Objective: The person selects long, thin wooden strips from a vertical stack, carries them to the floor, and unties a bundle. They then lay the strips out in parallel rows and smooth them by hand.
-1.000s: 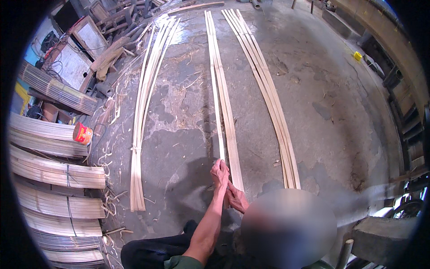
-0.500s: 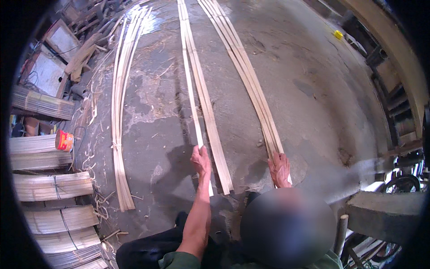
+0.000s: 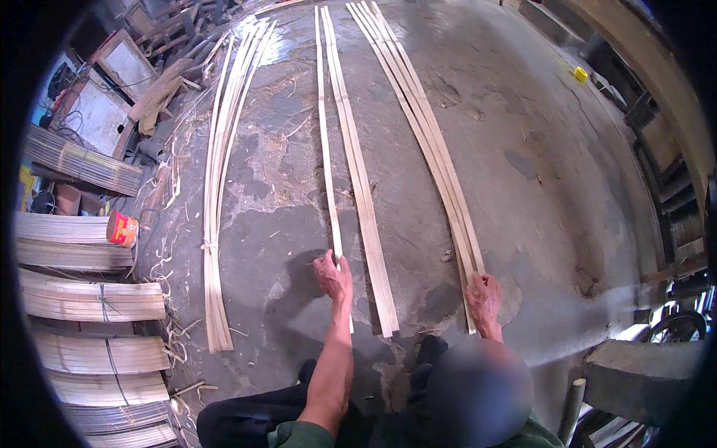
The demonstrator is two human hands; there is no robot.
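Long pale strips, which look like split bamboo, lie lengthwise on the floor. My left hand is closed on the near part of a single strip, whose end pokes out below the hand. To its right rests a flat group of strips, untouched. My right hand, fingers curled, grips the near end of a strip at the right edge of another group. The end of a neighbouring strip in that group shows left of the hand. A bundle tied near its lower end lies at the left.
Stacks of tied strips line the left side, with a red tin beside the upper ones. Wood scraps are piled at the far left. A concrete block stands at the lower right. A small yellow object lies far right.
The whole view has shifted slightly, moving the scene rightward. My right hand's fingers, laid over the strips before, are now curled at the right-hand strip. My left hand keeps its hold.
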